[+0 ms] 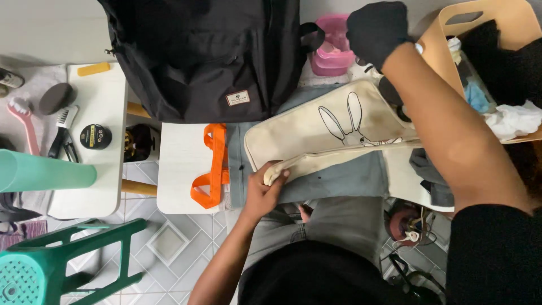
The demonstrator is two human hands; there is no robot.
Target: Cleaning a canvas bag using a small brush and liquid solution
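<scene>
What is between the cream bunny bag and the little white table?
In the head view, an orange strap lies between the cream bunny bag and the white table.

Grey patterned floor tiles (169,243), white tables (101,113), perhaps a green stool (34,271).

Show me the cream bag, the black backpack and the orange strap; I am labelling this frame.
cream bag (299,133): head view, its front panel.
black backpack (197,51): head view, middle of its front.
orange strap (213,164): head view, its long band.

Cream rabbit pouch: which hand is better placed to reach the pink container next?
Probably the right hand: gloved in black, it hovers right beside the pink container. The left hand is busy, its grip pinching the near corner of the cream pouch.
</scene>
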